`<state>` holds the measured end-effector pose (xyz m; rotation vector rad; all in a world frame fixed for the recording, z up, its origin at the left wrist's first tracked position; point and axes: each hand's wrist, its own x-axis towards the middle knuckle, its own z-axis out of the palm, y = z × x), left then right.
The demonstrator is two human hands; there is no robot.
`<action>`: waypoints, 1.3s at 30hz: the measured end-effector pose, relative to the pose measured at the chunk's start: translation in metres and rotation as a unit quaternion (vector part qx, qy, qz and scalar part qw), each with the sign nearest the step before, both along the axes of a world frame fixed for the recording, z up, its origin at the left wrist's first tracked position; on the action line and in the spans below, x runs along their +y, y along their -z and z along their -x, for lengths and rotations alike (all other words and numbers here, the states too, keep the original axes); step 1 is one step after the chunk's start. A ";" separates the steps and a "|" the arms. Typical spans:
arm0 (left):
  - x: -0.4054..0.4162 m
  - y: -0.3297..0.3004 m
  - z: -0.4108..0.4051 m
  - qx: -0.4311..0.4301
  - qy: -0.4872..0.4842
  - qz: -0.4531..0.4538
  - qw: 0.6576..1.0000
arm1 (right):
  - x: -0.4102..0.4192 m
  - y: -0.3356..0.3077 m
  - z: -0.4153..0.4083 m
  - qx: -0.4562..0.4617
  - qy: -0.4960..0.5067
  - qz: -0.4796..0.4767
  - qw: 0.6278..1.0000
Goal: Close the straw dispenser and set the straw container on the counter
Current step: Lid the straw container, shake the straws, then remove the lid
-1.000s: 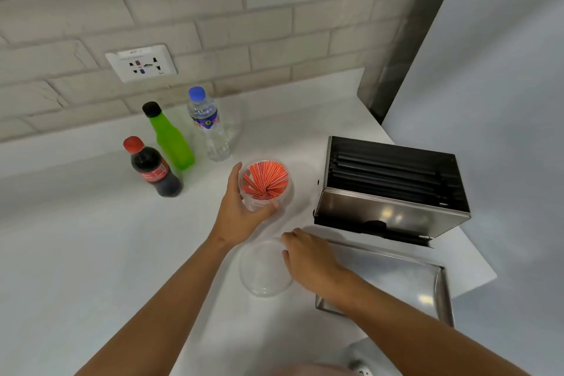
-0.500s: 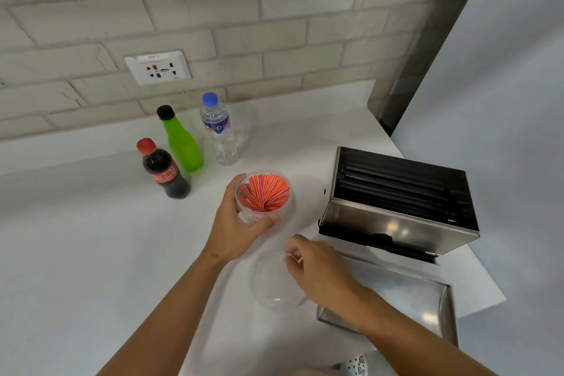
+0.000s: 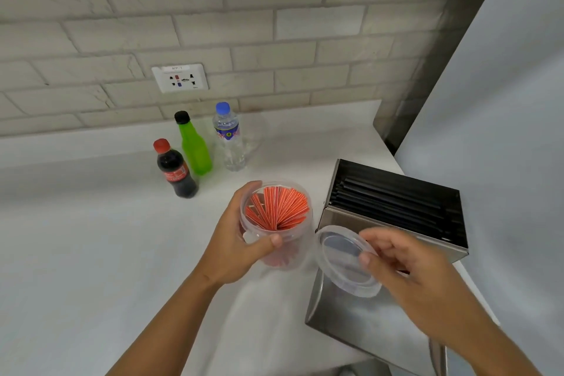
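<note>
A clear plastic straw container [image 3: 276, 223] packed with red wrapped straws is lifted above the white counter [image 3: 91, 238], with my left hand [image 3: 235, 241] wrapped around its side. My right hand [image 3: 406, 272] pinches a clear round lid [image 3: 345, 259] by its right edge, tilted and held just right of the container, apart from its rim. The steel straw dispenser [image 3: 393, 210] stands open at the right with black straws showing in its top. Its flat steel lid [image 3: 366, 323] lies on the counter in front of it, under my right hand.
Three bottles stand behind the container: a cola bottle [image 3: 175, 169], a green bottle [image 3: 193, 145] and a water bottle [image 3: 229, 137]. A wall socket [image 3: 180, 78] sits on the brick wall. The counter ends just right of the dispenser.
My right hand picked the clear lid up off the counter and raised it beside the container. My left hand lifted the container slightly. The view shifted upward.
</note>
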<state>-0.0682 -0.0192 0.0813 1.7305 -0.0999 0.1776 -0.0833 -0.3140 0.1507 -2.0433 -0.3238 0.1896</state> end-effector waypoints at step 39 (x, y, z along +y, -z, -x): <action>-0.135 -0.032 -0.007 -0.017 0.128 0.062 0.990 | -0.050 0.017 -0.016 -0.191 -0.057 -0.045 0.979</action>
